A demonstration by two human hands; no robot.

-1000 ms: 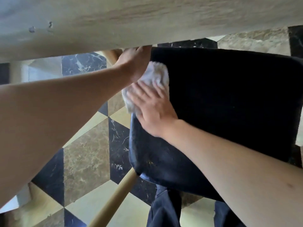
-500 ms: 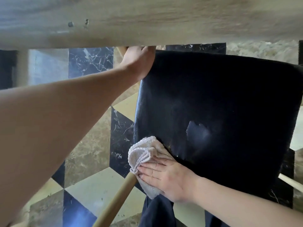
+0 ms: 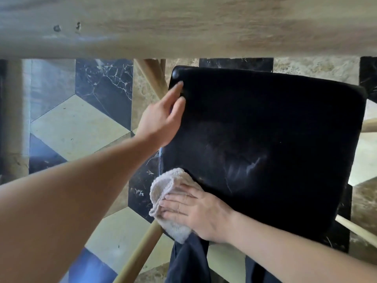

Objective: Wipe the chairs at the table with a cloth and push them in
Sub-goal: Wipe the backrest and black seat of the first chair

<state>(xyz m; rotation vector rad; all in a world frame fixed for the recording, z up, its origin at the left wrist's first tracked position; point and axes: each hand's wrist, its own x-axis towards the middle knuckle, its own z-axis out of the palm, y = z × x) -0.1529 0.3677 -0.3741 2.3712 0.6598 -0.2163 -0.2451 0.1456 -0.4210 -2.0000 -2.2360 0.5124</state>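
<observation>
Left hand slid nearer, fingers loose on seat, right hand flat on cloth, marble floor

Chair seat is located just before the bench edge; cloth is pressed on its near-left corner, left hand at its far-left corner.

Marble floor in a cube pattern, black veined tiles, cream tiles, mottled brown tiles
</observation>
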